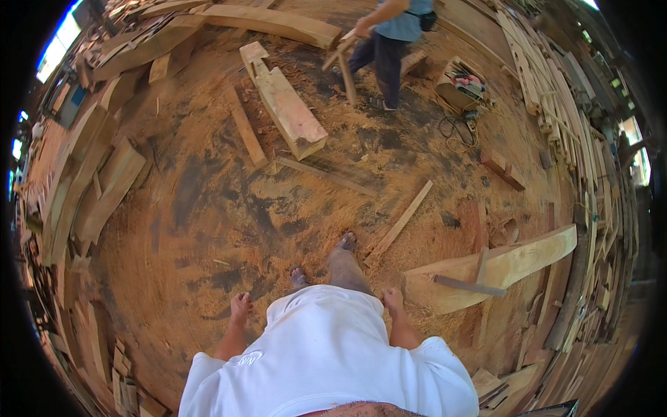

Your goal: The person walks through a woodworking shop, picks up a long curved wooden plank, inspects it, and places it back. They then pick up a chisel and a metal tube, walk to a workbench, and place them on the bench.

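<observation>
Plank (533, 252), thick, curved, at two o'clock from right hand (392, 300), dark strip (469, 285) across it, straight batten (401, 222) at that hand's twelve, left hand (241, 304) at its nine, both loosely curled, can't tell how closed.

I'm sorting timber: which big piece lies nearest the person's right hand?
The pale curved plank on the right, crossed by a dark stick. One end comes near the right hand; the notched block lies farther ahead, the long beams at far left.
</observation>
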### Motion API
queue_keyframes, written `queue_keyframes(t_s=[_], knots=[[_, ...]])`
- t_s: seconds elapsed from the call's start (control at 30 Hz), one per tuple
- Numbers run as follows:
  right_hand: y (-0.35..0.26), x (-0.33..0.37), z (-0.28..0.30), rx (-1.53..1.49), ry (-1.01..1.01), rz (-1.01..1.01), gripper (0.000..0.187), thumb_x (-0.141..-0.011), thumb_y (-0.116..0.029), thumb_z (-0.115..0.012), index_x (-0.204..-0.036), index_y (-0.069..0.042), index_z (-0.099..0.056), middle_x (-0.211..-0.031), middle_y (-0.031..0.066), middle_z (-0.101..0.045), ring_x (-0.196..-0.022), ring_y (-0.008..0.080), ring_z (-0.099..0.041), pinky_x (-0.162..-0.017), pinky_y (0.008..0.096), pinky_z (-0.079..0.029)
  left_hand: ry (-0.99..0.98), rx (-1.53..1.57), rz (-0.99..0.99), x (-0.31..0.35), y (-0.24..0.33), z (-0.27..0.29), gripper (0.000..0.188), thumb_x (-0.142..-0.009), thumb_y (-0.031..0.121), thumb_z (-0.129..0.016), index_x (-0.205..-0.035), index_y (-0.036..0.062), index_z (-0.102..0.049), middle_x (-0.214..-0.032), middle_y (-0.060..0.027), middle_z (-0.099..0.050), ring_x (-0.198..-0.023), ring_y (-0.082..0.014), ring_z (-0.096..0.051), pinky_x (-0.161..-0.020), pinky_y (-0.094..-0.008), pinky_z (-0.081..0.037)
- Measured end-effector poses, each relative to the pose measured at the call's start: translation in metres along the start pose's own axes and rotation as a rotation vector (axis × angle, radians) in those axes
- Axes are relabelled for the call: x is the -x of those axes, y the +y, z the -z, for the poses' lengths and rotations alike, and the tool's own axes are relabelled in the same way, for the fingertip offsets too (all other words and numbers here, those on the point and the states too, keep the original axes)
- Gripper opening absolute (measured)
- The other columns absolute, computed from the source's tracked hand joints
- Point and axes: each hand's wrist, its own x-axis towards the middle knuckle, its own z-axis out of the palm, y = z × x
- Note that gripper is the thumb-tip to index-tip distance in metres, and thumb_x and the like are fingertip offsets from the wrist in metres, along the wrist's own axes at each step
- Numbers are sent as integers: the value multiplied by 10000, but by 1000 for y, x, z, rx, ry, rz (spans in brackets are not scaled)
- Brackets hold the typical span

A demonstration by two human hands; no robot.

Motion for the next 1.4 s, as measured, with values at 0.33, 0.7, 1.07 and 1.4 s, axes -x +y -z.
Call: queue_keyframes(t_s=[0.33,0.7,1.07,1.4], knots=[[14,-87,3,263,91,77,235,-959,-244,-608,-892,-22,-647,-738,75,-641,-651,175,-639,-542,332,-499,-132,-192,-158,-102,244,-138,276,-971,313,-633,-1048,56,-697,-833,-33,-660,-718,-160,-613,-610,-337,-509],[-176,-196,176,-569,358,23,200,-1021,-215,-591,-1065,-25,-630,-800,45,-635,-643,121,-609,-555,286,-513,-418,-538,-735,-95,457,-379,437,-966,385,-614,-1097,-26,-684,-893,-99,-693,-810,-188,-648,-687,-353,-507],[-260,-277,184,-293,266,-207,288,-1002,-195,-614,-1121,65,-648,-794,84,-654,-636,161,-622,-569,306,-519,-511,-993,-521,-248,480,-468,109,-851,163,-628,-819,59,-615,-767,-139,-668,-737,-289,-704,-621,-447,-543],[-464,-423,253,-133,130,9,271,-999,-203,-609,-1109,42,-649,-772,70,-662,-627,147,-621,-568,300,-512,-287,-244,-575,-265,804,-577,358,-979,306,-637,-1118,-21,-681,-839,-74,-682,-772,-147,-647,-686,-309,-519]])
